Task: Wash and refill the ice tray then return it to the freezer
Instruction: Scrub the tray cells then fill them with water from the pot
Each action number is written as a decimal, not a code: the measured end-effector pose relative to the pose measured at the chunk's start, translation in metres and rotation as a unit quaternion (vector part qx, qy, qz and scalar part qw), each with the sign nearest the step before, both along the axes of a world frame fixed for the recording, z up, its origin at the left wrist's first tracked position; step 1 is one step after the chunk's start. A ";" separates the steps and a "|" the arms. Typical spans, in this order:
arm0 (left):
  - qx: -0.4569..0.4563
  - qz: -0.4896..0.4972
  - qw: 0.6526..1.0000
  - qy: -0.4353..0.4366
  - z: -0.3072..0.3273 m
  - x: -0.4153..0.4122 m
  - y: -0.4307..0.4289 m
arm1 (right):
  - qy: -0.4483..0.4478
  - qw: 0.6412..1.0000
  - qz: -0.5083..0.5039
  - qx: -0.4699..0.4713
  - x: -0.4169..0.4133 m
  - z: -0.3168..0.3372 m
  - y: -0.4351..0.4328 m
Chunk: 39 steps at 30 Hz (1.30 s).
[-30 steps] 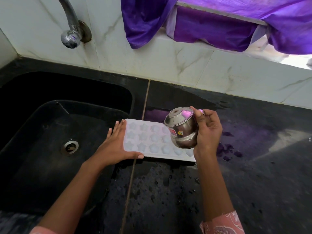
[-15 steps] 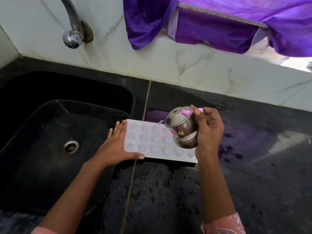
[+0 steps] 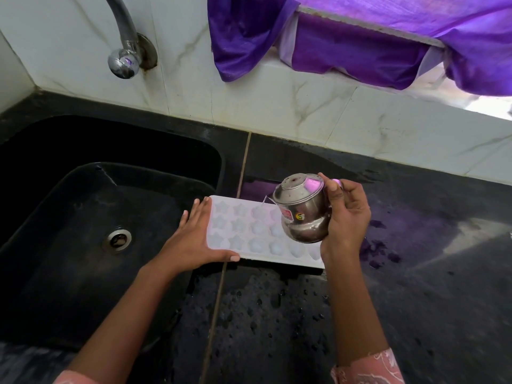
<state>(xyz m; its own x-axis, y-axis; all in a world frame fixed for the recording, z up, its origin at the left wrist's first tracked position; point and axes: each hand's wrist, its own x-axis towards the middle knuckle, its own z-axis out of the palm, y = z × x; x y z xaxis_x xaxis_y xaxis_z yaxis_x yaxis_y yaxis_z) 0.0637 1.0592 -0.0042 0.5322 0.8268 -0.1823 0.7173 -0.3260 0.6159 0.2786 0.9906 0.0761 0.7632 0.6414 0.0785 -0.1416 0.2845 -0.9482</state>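
Nearest: pink patterned sleeve (image 3: 368,367) at R wrist. Beyond it, black counter (image 3: 277,314), wet, beaded w/ droplets on the near side of both sets of fingers.

L hand (image 3: 194,242): fingers straight & relaxed, laid flat against the ice tray's (image 3: 243,228) left short end, thumb along its near edge. R hand (image 3: 346,214): fingers curled round a small steel pot (image 3: 302,214), gripping it, pot tipped toward the L fingers. Thin trickle off its lip into the tray. Pot & R hand block the tray's right-end cells.

Left of L fingertips: black sink (image 3: 69,217) w/ steel drain (image 3: 117,239). Purple reflection on the counter just past R fingers.

Far side: white marbled tile wall (image 3: 277,106), chrome tap (image 3: 124,51) above the sink, purple cloth (image 3: 360,45) hanging over a ledge.

Tray: white, star & round cells facing up, flat on the counter betw. the two hands, left end by the sink rim. Long axis runs L fingers → R wrist, right end a bit nearer.
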 end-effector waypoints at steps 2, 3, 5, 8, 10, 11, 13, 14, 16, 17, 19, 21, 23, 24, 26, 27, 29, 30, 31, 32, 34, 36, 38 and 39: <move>-0.002 0.002 1.000 -0.001 0.000 0.000 0.000 | 0.019 1.000 0.007 0.012 -0.002 0.000 0.001; -0.002 0.004 1.000 0.000 -0.001 0.001 0.000 | 0.022 1.000 0.009 0.012 -0.002 0.000 0.001; -0.001 0.005 1.000 0.002 0.000 0.001 0.000 | 0.027 0.999 0.017 0.016 -0.005 0.000 0.003; -0.004 0.001 1.000 0.000 0.000 0.000 0.000 | 0.028 0.999 0.031 0.021 -0.009 0.002 0.006; -0.004 0.000 1.000 -0.001 0.000 0.000 0.000 | 0.024 0.999 0.041 0.014 -0.012 0.002 0.008; -0.003 0.001 1.000 -0.001 0.000 0.000 0.000 | 0.022 0.999 0.043 0.010 -0.013 0.001 0.009; -0.002 0.000 1.000 -0.003 0.001 0.001 0.000 | 0.022 0.999 0.045 0.004 -0.015 0.001 0.011; -0.002 -0.001 1.000 -0.004 0.001 0.001 -0.001 | 0.020 0.999 0.047 0.002 -0.016 0.001 0.011; -0.005 -0.001 1.000 -0.006 0.000 0.000 -0.001 | 0.010 0.999 0.052 -0.002 -0.017 0.000 0.012; -0.005 -0.001 1.000 -0.007 -0.001 0.000 -0.001 | 0.004 0.999 0.054 -0.005 -0.017 0.000 0.013; -0.006 0.000 1.000 -0.008 -0.001 0.000 -0.001 | -0.006 0.998 0.055 -0.010 -0.017 0.000 0.014; -0.008 0.001 1.000 -0.007 -0.001 0.000 -0.001 | -0.014 0.998 0.054 -0.014 -0.018 0.001 0.014; -0.014 0.000 1.000 -0.006 0.000 0.000 -0.002 | -0.020 0.998 0.054 -0.016 -0.019 0.003 0.015; -0.016 0.000 1.000 -0.007 0.001 0.000 -0.002 | -0.023 0.998 0.053 -0.017 -0.019 0.004 0.015; -0.017 -0.001 1.000 -0.012 0.002 0.000 -0.002 | -0.027 0.998 0.055 -0.015 -0.020 0.006 0.015; -0.017 0.000 1.000 -0.014 0.001 0.000 -0.002 | -0.027 0.998 0.056 -0.013 -0.020 0.007 0.016; -0.019 0.001 1.000 -0.015 0.002 -0.001 -0.003 | -0.026 0.998 0.056 -0.012 -0.021 0.008 0.016; -0.020 0.001 1.000 -0.016 0.002 0.000 -0.003 | -0.027 0.998 0.057 -0.012 -0.021 0.009 0.016; -0.019 0.001 1.000 -0.016 0.002 0.000 -0.003 | -0.029 0.998 0.057 -0.011 -0.021 0.009 0.016; -0.019 0.001 1.000 -0.017 0.002 0.000 -0.003 | -0.032 0.998 0.058 -0.011 -0.021 0.010 0.016; -0.020 -0.001 1.000 -0.020 0.001 0.000 -0.003 | -0.036 0.998 0.060 -0.009 -0.021 0.011 0.016; -0.018 -0.002 1.000 -0.022 0.001 -0.001 -0.003 | -0.037 0.997 0.061 -0.010 -0.021 0.011 0.016; -0.019 -0.005 1.000 -0.022 0.003 -0.001 -0.004 | -0.035 0.997 0.061 -0.013 -0.022 0.011 0.016; -0.020 -0.005 1.000 -0.022 0.003 0.000 -0.004 | -0.032 0.998 0.060 -0.014 -0.023 0.010 0.016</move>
